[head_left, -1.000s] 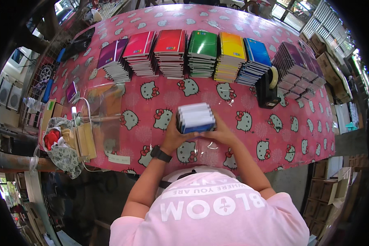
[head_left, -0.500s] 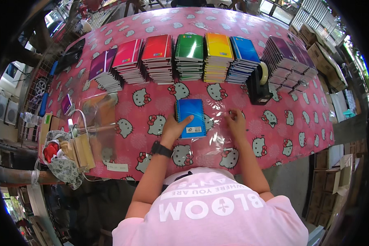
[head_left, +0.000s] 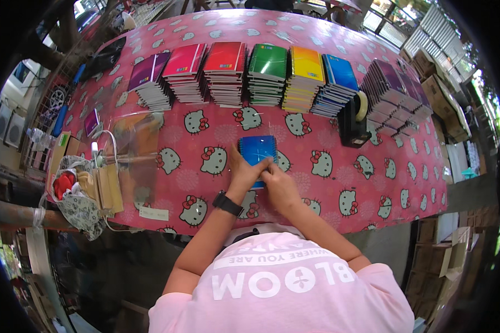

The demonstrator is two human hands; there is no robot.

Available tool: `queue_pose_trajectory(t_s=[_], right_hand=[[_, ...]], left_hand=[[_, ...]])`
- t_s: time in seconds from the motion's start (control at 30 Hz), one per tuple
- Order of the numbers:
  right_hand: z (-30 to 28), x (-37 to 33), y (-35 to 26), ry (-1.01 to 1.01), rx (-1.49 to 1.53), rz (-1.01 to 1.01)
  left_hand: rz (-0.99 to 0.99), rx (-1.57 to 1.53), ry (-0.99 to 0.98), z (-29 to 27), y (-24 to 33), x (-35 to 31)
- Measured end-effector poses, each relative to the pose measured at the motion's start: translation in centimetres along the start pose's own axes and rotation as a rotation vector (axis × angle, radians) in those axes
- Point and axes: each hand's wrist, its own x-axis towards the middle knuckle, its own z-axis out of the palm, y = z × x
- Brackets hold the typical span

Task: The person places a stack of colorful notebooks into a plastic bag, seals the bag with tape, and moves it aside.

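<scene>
A small blue spiral notebook [head_left: 258, 147] lies on the pink table in front of me. My left hand [head_left: 243, 171] is closed on its left side, with the thumb reaching across the lower cover. On the lower right part of the cover, my right hand [head_left: 280, 186] meets the left thumb with its fingers bent and pressed together. The two hands hide the notebook's lower end. Whether clear plastic is under my fingers is hard to see.
Behind the notebook stand stacks of purple [head_left: 151, 69], pink [head_left: 184, 60], red [head_left: 224, 58], green [head_left: 268, 61], yellow [head_left: 306, 64] and blue [head_left: 340, 72] notebooks. A black tape dispenser [head_left: 353, 125] sits beside more purple stacks [head_left: 384, 83]. Clear plastic [head_left: 136, 150] and a cloth-lined container [head_left: 80, 208] are at left.
My right hand has come left from beside the notebook to its lower right part. Shiny clear film that showed between them is no longer spread there. The left hand stays on the notebook.
</scene>
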Motion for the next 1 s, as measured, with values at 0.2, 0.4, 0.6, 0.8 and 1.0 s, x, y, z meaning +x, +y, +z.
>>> queue_pose_trajectory(t_s=[0.2,0.4,0.6,0.8,1.0], right_hand=[[-2.7,-1.0,1.3,-0.016,0.645,0.266],[0.7,1.3,2.9,0.028,0.697,0.491],[2.6,2.1,3.9,0.024,0.669,0.403],[2.8,2.0,3.2,-0.004,-0.093,0.039],[2.1,2.4,2.7,-0.135,-0.229,-0.124]], left_hand=[[0.08,-0.167,-0.065,-0.4,-0.6,-0.4],[-0.019,-0.293,-0.065,-1.8,0.2,-0.3],[-0.243,-0.568,0.044,-2.5,-0.5,-0.8],[-0.06,-0.364,0.073,-2.4,-2.0,-2.2],[-0.029,-0.227,0.181,-1.1,-3.2,-2.3]])
